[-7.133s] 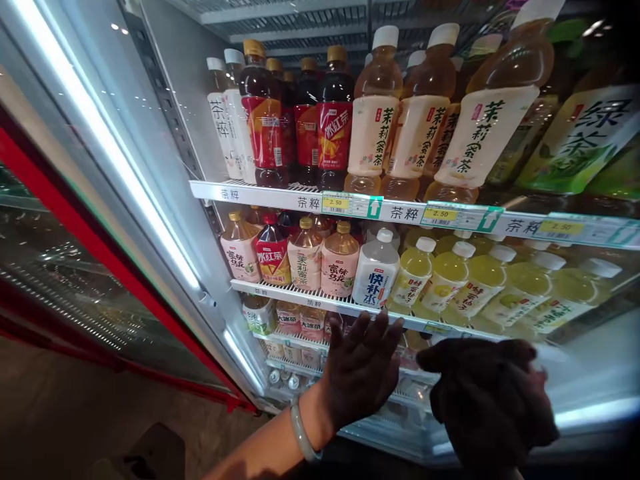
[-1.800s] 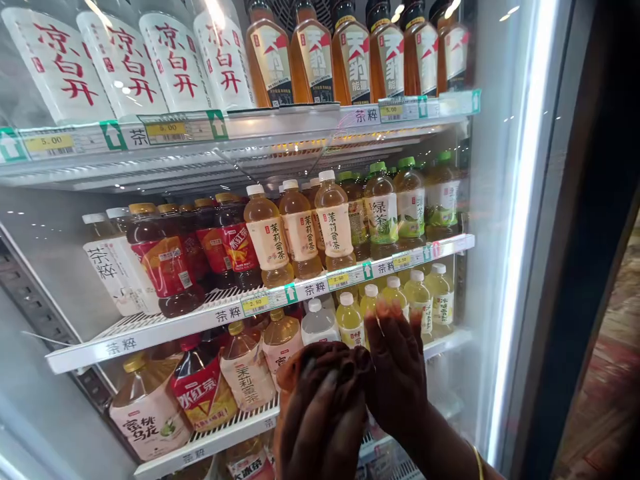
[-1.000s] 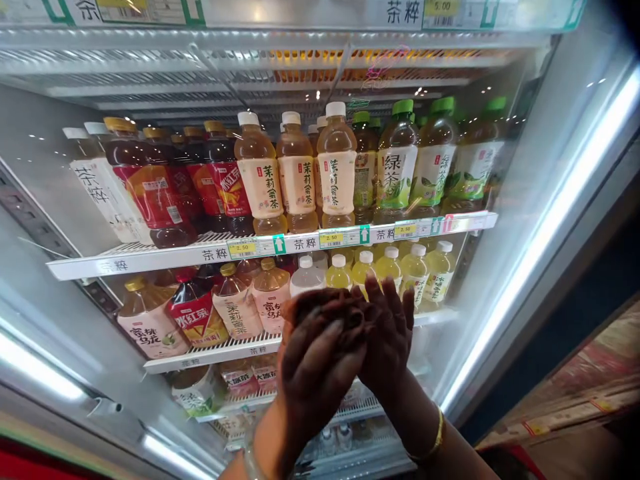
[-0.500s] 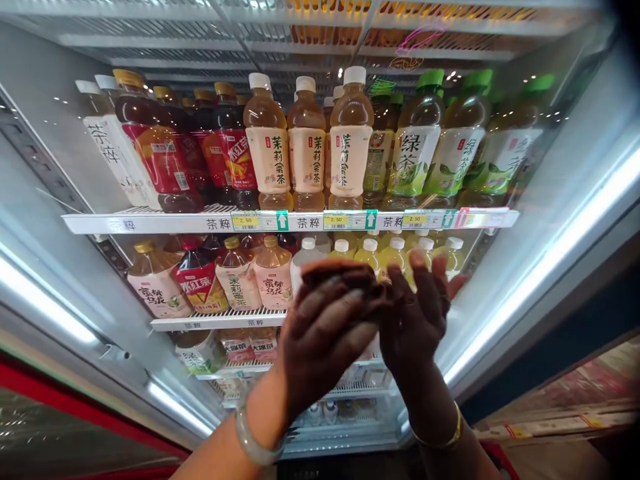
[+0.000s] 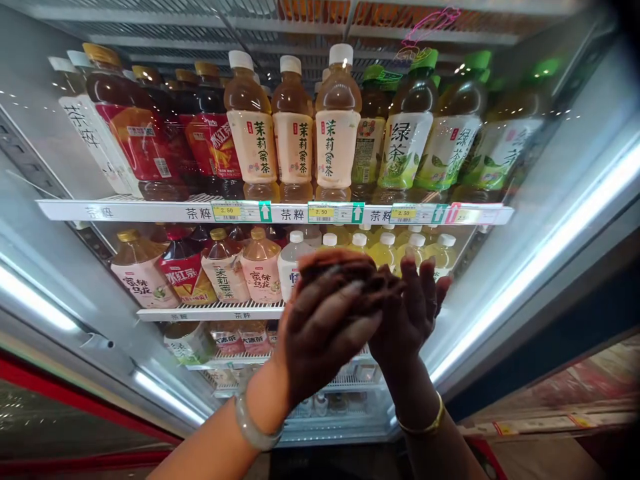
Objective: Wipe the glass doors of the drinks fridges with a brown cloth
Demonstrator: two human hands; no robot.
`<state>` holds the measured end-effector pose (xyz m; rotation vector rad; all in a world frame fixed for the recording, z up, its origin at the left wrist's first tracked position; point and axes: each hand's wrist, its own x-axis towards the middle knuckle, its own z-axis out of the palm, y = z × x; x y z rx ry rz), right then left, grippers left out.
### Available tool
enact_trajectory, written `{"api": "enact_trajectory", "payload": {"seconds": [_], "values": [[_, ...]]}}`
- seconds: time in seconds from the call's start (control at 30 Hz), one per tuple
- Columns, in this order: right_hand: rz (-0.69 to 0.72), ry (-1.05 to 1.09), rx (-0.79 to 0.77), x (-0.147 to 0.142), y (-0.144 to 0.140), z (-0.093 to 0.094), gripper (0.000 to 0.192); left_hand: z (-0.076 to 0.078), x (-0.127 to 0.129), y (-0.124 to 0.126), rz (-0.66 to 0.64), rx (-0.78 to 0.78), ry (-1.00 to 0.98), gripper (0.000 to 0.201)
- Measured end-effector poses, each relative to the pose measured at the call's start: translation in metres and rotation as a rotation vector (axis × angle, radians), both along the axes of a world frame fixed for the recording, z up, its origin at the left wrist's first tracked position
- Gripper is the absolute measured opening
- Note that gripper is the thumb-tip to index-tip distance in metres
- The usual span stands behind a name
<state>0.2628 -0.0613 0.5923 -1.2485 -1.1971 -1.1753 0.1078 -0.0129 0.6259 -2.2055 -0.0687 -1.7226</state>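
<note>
My left hand (image 5: 323,327) is raised before the lit drinks cooler, its fingers wrapped round a crumpled brown cloth (image 5: 340,261). Loose folds of the cloth reach toward my right hand (image 5: 407,310). That hand is held up beside it with fingers extended and apart; whether its palm touches the cloth I cannot tell. Behind both hands stand lemon-yellow bottles with white caps (image 5: 385,252) on the second shelf. Above them, a jasmine tea bottle with a white cap (image 5: 336,143) stands upright at the front of the top shelf.
The top shelf edge (image 5: 175,213) carries yellow price tags. Dark red tea bottles (image 5: 135,127) stand at left, green-capped tea bottles (image 5: 407,133) at right. Lower shelves hold more bottles (image 5: 230,339). Bright light strips (image 5: 540,233) run along the cooler's sides.
The view has shifted slightly, so the shelves sit a little further left and higher. My right hand has moved slightly left, closer to the cloth. My left hand still holds the cloth.
</note>
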Motion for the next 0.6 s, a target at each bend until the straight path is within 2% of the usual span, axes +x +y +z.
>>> {"api": "enact_trajectory", "payload": {"seconds": [0.1, 0.17, 0.23, 0.3, 0.37, 0.43, 0.47, 0.53, 0.6], "values": [[0.021, 0.001, -0.004, 0.002, -0.002, -0.002, 0.051, -0.037, 0.001, -0.010, -0.041, -0.071, 0.044, 0.031], [0.069, -0.001, -0.022, 0.003, -0.003, -0.002, 0.051, -0.047, -0.012, -0.010, -0.052, -0.129, 0.081, 0.029], [0.089, 0.003, -0.029, 0.002, -0.004, -0.001, 0.052, -0.038, -0.028, -0.005, -0.011, -0.161, 0.067, 0.032], [0.082, 0.006, -0.025, 0.001, -0.004, 0.000, 0.054, -0.015, -0.035, 0.001, 0.063, -0.142, -0.019, 0.040], [0.078, 0.006, -0.018, 0.001, -0.004, 0.001, 0.054, 0.008, -0.030, 0.004, 0.117, -0.076, -0.092, 0.045], [0.098, 0.003, -0.004, 0.002, -0.003, 0.000, 0.053, 0.018, -0.015, 0.001, 0.085, -0.071, -0.109, 0.041], [0.114, 0.000, 0.009, 0.003, -0.004, -0.001, 0.053, 0.015, -0.006, -0.002, 0.038, -0.082, -0.091, 0.036], [0.136, -0.009, 0.023, 0.007, -0.006, -0.004, 0.052, -0.003, 0.009, -0.011, -0.089, -0.102, 0.012, 0.027], [0.142, -0.020, 0.000, 0.014, -0.011, -0.008, 0.052, -0.029, 0.015, -0.019, -0.054, -0.097, 0.006, 0.029]]}}
